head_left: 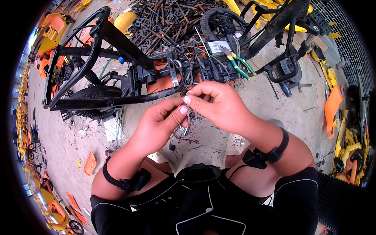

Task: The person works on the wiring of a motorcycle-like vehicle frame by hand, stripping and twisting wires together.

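Observation:
My left hand [158, 123] and my right hand [215, 102] meet in front of a black bike frame [129, 51]. Both are closed in a pinch, thumb against fingers. Between the fingertips runs a thin reddish wire [181, 103]; its ends are mostly hidden by the fingers. Just beyond the hands, a bundle of grey and black cables [188, 74] lies over the frame's middle. To the right of it, pliers [239, 64] with green and yellow handles rest open-jawed by a silver box [217, 46]. Orange panels [158, 84] show beneath the frame.
A heap of rusty metal parts [164, 21] lies behind the frame. A black wheel [223, 25] leans beside it. A power drill [288, 88] is on the floor at right. Wire scraps litter the concrete floor [203, 143]. Yellow and orange body parts [333, 111] line the right side.

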The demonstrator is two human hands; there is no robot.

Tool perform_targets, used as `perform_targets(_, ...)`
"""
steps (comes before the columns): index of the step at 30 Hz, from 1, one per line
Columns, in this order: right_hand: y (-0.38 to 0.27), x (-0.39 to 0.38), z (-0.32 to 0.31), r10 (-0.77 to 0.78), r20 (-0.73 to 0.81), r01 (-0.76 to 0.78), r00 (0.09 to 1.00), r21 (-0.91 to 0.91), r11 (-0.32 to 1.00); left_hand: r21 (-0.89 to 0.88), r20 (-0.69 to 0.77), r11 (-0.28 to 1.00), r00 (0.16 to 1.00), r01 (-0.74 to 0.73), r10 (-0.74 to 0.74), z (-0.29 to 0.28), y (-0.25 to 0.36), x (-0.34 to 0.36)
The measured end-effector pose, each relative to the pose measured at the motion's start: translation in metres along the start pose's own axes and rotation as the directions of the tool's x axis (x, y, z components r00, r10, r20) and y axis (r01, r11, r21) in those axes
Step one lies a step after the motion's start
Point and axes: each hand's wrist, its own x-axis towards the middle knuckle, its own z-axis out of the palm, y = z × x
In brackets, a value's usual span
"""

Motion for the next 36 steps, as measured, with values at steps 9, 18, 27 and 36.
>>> perform_targets(9,0.004,0.001,0.001,-0.072,-0.083,0.065,0.994,-0.083,0.994,0.053,-0.02,0.999,1.0,0.005,-0.004,0.003,0.0,-0.001)
perform_targets(18,0.004,0.002,0.0,-0.041,-0.077,0.036,0.996,-0.074,0.997,0.106,-0.01,0.994,1.0,0.01,-0.009,0.002,0.003,-0.002)
perform_targets(27,0.008,0.004,-0.003,-0.011,-0.03,0.011,0.999,-0.003,1.0,0.029,0.004,1.0,1.0,-0.004,0.004,-0.001,-0.002,-0.001)
perform_targets(36,0.0,0.001,-0.004,-0.014,0.006,0.014,1.0,-0.025,1.0,0.148,-0.109,0.987,0.991,-0.067,0.084,0.006,0.002,-0.004)
